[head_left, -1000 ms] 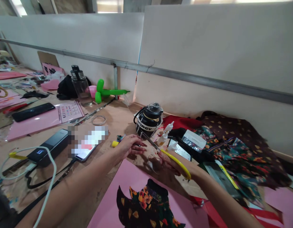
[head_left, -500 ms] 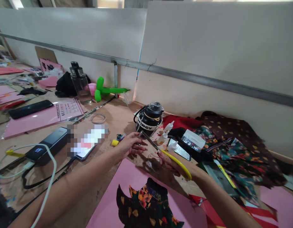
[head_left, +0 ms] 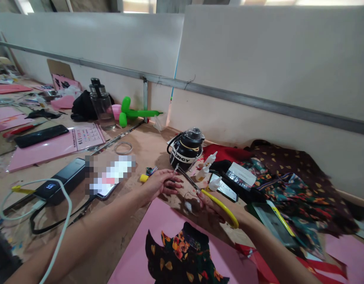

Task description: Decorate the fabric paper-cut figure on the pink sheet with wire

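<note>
My right hand (head_left: 213,207) is closed on yellow-handled scissors (head_left: 220,205), their blades pointing up and left. At the blade tips, my left hand (head_left: 166,182) is pinched around something small and pale that I cannot make out; its other fingers are loosely curled. Both hands are above the near edge of the table, in front of a black jug-shaped bottle (head_left: 186,148) with a white lettered band. Below them lies a pink sheet (head_left: 134,258) bearing a cut-out of dark patterned fabric (head_left: 173,260) with flowers and leaf shapes.
Small white glue bottles (head_left: 203,172) and heaped patterned fabric (head_left: 291,193) are on the right. On the left are a lit phone (head_left: 111,177), a power bank (head_left: 60,179) with a looping white cable, and a clear bottle (head_left: 102,108). A green balloon (head_left: 140,113) is by the wall.
The hands and scissors hold nearly the same pose. The whole view has shifted slightly, with things appearing a little further right and down.
</note>
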A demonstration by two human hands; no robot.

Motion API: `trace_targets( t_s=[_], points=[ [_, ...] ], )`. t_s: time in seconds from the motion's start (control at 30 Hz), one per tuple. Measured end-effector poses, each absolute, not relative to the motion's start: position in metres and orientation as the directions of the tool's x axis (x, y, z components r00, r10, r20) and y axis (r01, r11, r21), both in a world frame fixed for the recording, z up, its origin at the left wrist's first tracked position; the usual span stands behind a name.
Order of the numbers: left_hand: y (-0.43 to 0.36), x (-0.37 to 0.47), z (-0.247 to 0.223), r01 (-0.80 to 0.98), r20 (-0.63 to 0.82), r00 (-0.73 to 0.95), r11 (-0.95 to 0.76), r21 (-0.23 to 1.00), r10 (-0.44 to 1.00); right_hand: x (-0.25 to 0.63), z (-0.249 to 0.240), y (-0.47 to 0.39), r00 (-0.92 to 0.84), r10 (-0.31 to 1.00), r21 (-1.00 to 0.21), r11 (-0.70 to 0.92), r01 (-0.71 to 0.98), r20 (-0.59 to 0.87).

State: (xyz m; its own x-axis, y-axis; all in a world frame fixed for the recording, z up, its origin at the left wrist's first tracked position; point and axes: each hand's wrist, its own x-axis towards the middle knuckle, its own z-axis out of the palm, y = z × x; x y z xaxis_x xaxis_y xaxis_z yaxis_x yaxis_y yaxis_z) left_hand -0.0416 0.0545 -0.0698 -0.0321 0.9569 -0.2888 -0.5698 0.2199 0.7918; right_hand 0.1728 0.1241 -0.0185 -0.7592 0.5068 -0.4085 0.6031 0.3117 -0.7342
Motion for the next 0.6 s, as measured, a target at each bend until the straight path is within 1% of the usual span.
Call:
trace_targets(
  t_s=[0.1, 0.3, 0.43, 0.6],
  points=[
    [0.052, -0.040, -0.071, -0.564, -0.298, -0.026, 0.232, 0.793, 0.954, 0.174, -0.022, 0.123, -0.740, 0.498, -0.741, 0.251, 0.623, -0.453],
    [0.047, -0.040, -0.081, -0.534, -0.302, -0.036, 0.237, 0.811, 0.953, 0.173, -0.025, 0.121, -0.708, 0.507, -0.747, 0.172, 0.642, -0.492],
    [0.044, -0.041, -0.085, -0.508, -0.291, -0.040, 0.231, 0.830, 0.956, 0.176, -0.026, 0.121, -0.724, 0.509, -0.760, 0.189, 0.622, -0.466],
    [0.042, -0.042, -0.087, -0.472, -0.264, -0.076, 0.199, 0.859, 0.961, 0.179, -0.030, 0.121, -0.758, 0.483, -0.777, 0.221, 0.590, -0.438]
  ],
)
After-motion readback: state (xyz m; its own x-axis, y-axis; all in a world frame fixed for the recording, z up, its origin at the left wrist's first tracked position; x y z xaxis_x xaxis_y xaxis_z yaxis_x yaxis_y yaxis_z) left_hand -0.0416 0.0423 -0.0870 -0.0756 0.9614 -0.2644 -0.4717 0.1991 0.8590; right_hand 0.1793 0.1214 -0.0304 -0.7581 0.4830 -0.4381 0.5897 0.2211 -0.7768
